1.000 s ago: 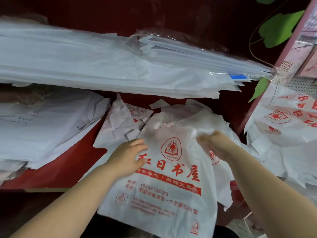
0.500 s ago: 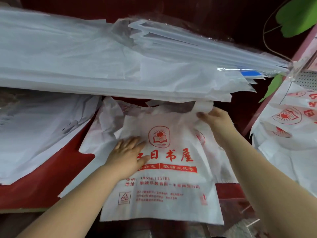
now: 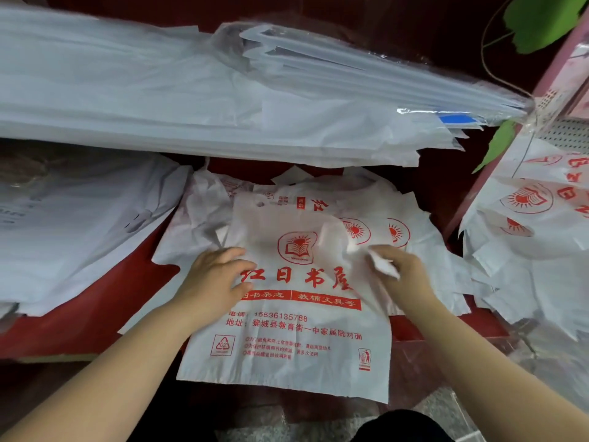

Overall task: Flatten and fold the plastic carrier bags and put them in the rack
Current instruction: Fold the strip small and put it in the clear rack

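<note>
A white plastic carrier bag with red print lies flat on the red rack shelf, its lower edge hanging over the shelf front. My left hand presses flat on the bag's left side beside the printed characters. My right hand pinches the bag's right handle strip, folded down over the bag's upper right part. Several more printed bags lie spread under and behind it.
A thick stack of white bags in clear wrap overhangs just above the shelf. Another white stack lies at the left. Loose printed bags pile up at the right by a pink post. Green leaves hang at top right.
My right hand has come down and towards me with the bag's upper right handle, folding it over the bag. My left hand stays pressing on the bag's left side.
</note>
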`<state>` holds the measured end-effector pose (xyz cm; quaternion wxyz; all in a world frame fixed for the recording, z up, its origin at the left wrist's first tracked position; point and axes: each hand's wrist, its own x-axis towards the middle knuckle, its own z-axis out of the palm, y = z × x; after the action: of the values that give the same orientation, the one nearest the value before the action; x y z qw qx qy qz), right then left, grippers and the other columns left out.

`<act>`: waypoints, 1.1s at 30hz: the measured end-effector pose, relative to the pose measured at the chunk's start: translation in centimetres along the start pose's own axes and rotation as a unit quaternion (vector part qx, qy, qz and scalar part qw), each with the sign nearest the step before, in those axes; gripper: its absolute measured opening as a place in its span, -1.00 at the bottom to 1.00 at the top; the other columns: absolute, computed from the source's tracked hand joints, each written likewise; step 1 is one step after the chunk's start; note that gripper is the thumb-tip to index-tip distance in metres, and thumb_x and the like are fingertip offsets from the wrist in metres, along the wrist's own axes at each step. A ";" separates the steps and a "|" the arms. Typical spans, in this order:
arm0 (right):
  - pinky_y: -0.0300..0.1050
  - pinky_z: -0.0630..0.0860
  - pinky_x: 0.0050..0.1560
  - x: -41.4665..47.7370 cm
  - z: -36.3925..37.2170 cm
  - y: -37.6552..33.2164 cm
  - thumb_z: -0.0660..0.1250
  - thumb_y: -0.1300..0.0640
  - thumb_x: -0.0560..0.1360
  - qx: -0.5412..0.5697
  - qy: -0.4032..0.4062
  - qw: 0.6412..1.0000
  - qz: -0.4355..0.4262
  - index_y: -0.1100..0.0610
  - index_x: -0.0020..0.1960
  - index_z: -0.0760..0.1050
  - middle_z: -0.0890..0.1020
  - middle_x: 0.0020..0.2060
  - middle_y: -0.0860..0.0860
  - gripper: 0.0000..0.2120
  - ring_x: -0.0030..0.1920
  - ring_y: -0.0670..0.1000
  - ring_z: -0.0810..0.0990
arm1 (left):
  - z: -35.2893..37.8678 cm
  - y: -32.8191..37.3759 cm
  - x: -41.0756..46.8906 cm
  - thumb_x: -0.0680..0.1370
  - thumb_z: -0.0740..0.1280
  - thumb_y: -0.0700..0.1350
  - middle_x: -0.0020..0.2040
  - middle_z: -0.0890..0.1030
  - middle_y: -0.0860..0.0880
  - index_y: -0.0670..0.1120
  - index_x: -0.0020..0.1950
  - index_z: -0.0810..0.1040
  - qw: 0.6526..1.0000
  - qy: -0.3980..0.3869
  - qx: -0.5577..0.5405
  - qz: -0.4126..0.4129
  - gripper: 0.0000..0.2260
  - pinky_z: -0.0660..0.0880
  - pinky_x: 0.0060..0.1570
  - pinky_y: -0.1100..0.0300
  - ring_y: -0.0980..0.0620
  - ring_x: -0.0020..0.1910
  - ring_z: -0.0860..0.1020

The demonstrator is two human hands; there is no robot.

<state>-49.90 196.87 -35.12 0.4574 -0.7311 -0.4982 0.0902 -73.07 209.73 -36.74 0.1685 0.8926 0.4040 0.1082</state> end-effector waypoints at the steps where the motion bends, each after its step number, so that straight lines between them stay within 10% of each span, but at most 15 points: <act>1: -0.47 0.35 -0.35 0.8 -0.4 -0.1 0.26 0.34 0.49 0.025 0.020 0.997 0.067 0.31 -0.05 0.57 0.58 -0.19 0.19 -0.88 -0.28 -0.02 0.48 | 0.0 0.3 -0.1 0.59 0.18 -0.06 0.44 0.24 0.12 0.08 0.36 0.38 1.000 -0.004 -0.009 0.006 -0.67 0.04 0.39 0.19 0.05 0.43 0.15; 4: -0.19 0.26 -0.43 3.5 -1.7 -0.4 0.23 0.22 0.51 0.084 0.089 0.973 0.195 0.42 -0.05 0.48 0.48 -0.35 0.25 -0.77 -0.39 0.14 0.43 | 0.0 0.9 -0.2 0.60 0.17 -0.11 0.35 0.37 0.10 0.03 0.32 0.44 0.999 -0.023 -0.042 0.010 -0.71 0.23 0.28 0.27 0.12 0.30 0.34; 8: -0.34 0.21 -0.62 5.7 -2.3 -0.3 0.21 0.28 0.48 0.090 0.096 0.956 0.263 0.22 -0.33 0.43 0.42 -0.69 0.00 -0.79 -0.69 -0.10 0.32 | -1.4 1.7 1.2 0.57 0.23 -0.09 0.13 0.57 0.02 -0.03 0.16 0.55 0.991 0.054 -0.112 -0.056 -0.80 0.36 -0.04 0.28 0.09 0.00 0.47; 11: -0.37 0.27 -0.71 6.6 -1.5 -0.8 0.13 0.34 0.52 0.134 0.073 0.949 0.276 0.27 -0.16 0.44 0.49 -0.44 0.09 -0.86 -0.72 -0.16 0.40 | -2.5 1.5 4.8 0.56 0.25 -0.07 0.13 0.58 -0.06 -0.09 0.14 0.55 0.977 0.117 -0.135 -0.116 -0.79 0.39 -0.02 0.22 -0.02 0.03 0.51; 19: -0.31 0.49 -0.57 8.2 0.3 1.0 0.16 0.32 0.54 0.167 0.055 0.938 0.298 0.24 -0.03 0.40 0.53 -0.28 0.11 -0.93 -0.60 -0.12 0.54 | -1.1 -0.2 12.2 0.42 0.44 0.01 0.25 0.48 -0.13 -0.17 0.33 0.37 0.954 0.036 -0.203 -0.216 -0.44 0.45 0.11 0.08 -0.14 0.18 0.47; 27: -0.05 0.56 -0.17 10.0 1.1 2.6 0.24 0.31 0.48 0.138 0.053 0.940 0.308 0.21 -0.11 0.48 0.59 -0.47 0.07 -0.93 -0.41 0.03 0.59 | -1.3 -1.5 14.6 0.39 0.45 -0.29 0.21 0.52 -0.21 -0.26 0.28 0.44 0.927 0.047 -0.295 -0.228 -0.52 0.44 0.10 0.13 -0.15 0.15 0.51; 30: -0.28 0.48 -0.46 10.7 1.0 2.4 0.23 0.34 0.49 0.183 0.101 0.937 0.281 0.37 -0.17 0.48 0.56 -0.41 0.13 -0.89 -0.54 -0.06 0.53 | -3.0 -1.3 15.0 0.47 0.38 -0.26 0.00 0.52 -0.16 -0.22 -0.03 0.54 0.910 0.116 -0.336 -0.213 -0.89 0.35 -0.06 0.21 -0.04 -0.01 0.48; 33: -0.34 0.48 -0.41 11.0 0.4 1.2 0.24 0.34 0.49 0.207 0.140 0.944 0.217 0.46 -0.11 0.48 0.55 -0.26 0.17 -0.85 -0.44 -0.08 0.53 | -5.1 -1.3 14.8 0.54 0.25 -0.24 -0.43 0.50 -0.08 -0.11 -0.39 0.33 0.906 0.151 -0.338 -0.205 -0.70 0.36 -0.31 0.26 0.05 -0.41 0.47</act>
<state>-44.04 205.96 -32.68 0.6331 -0.7158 -0.2291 0.1851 -65.99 222.81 -31.71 0.4158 0.6524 0.5378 0.3351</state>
